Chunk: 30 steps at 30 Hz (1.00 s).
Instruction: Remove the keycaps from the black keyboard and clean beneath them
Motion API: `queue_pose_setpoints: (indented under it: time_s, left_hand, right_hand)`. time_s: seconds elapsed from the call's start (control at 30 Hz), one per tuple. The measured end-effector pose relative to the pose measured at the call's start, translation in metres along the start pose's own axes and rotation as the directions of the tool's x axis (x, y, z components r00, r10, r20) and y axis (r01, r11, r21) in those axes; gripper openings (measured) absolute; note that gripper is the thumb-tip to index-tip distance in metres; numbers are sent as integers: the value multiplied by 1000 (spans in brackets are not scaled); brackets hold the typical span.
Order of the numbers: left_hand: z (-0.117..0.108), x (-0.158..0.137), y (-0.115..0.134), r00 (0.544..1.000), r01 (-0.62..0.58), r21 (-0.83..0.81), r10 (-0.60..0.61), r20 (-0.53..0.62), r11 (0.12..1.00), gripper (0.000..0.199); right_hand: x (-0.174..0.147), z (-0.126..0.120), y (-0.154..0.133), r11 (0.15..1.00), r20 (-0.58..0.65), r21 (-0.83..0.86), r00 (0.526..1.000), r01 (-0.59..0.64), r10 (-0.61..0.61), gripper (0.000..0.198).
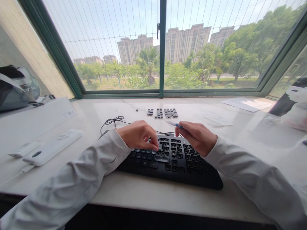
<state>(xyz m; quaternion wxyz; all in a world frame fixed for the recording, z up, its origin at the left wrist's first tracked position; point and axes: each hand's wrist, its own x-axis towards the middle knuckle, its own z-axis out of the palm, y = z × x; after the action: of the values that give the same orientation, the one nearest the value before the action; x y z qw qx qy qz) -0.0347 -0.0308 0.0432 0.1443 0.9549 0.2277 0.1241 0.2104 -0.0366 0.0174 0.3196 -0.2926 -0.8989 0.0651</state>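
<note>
A black keyboard (192,179) lies on the white counter, with keycaps on its left part and bare key sockets on its right part. My left hand (140,135) is over the keyboard, thumb and fingertips pinched together at the border between capped and bare keys. What it holds, if anything, is too small to make out. My right hand (198,135), raised above the right part of the keyboard, grips a small brush (177,125) with a blue handle, its pale tip pointing left. Removed keycaps (170,112) lie in sorted groups behind the keyboard.
A coiled black cable (115,120) lies behind my left hand. White devices (54,147), a white box (35,119) and a helmet (20,86) are on the left. Paper (247,103) and a plastic bag (296,115) sit on the right. A window (161,48) stands behind the counter.
</note>
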Motion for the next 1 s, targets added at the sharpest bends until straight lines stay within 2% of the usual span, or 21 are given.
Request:
queue_pose_setpoints:
  time_s: [0.1, 0.23, 0.33, 0.47, 0.7, 0.87, 1.0]
  left_hand:
    - [3, -2, 3, 998, -20, 70, 15, 67, 997, 8]
    - [11, -4, 11, 995, -102, 165, 98, 36, 981, 10]
    - [14, -7, 12, 992, -124, 224, 123, 18, 967, 14]
    - [16, -9, 8, 991, -137, 203, 135, 21, 969, 20]
    - [13, -6, 8, 988, -116, 210, 90, 128, 971, 37]
    - [16, -5, 7, 984, -80, 264, 34, 175, 961, 34]
    - [19, -5, 5, 986, -94, 248, 55, 158, 964, 31]
  right_hand:
    - [-6, 5, -4, 997, 132, -73, 991, -10, 20, 17]
    - [-11, 6, -7, 986, 281, -164, 960, 41, 7, 14]
    - [-12, 6, -4, 982, 325, -168, 945, 91, -32, 15]
    - [-12, 9, 1, 975, 310, -201, 950, 97, -31, 14]
    - [-12, 12, 4, 983, 279, -182, 960, 41, 12, 15]
    - [-11, 16, 8, 988, 232, -152, 970, -32, 67, 17]
    - [-11, 15, 8, 990, 199, -131, 977, -52, 78, 16]
